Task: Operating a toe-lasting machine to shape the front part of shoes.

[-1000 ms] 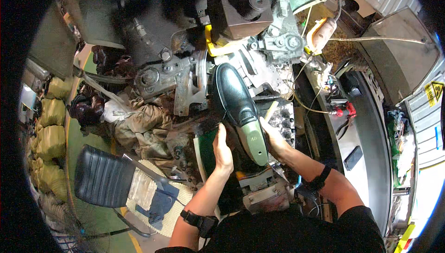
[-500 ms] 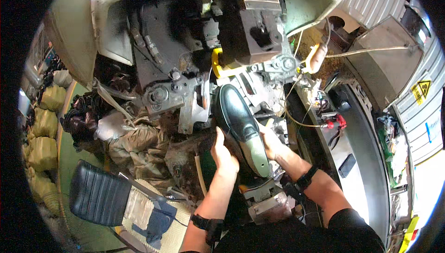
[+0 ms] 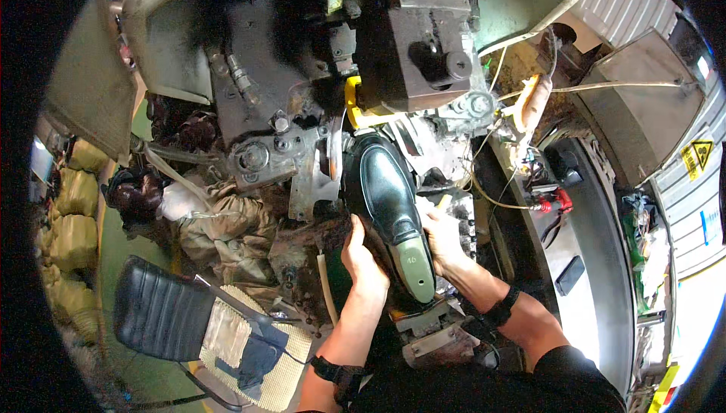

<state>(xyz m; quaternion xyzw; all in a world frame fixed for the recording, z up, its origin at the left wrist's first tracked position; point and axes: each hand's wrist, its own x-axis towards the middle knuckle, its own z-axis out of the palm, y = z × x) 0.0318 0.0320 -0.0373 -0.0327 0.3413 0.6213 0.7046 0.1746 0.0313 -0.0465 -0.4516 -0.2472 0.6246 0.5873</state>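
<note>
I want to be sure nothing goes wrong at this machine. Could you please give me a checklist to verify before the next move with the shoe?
1. Left hand grips the left side of the black shoe: ok.
2. Right hand grips the right side, beside the green last: ok.
3. Shoe toe points into the machine, under the yellow part: ok.
4. Shoe fully seated in the machine: cannot tell, the toe end is hidden.
5. Fingers away from moving metal parts: cannot tell, the fingertips lie close to the metal bracket.
6. Loose cables away from the right hand: not ok, they run near it.
</note>
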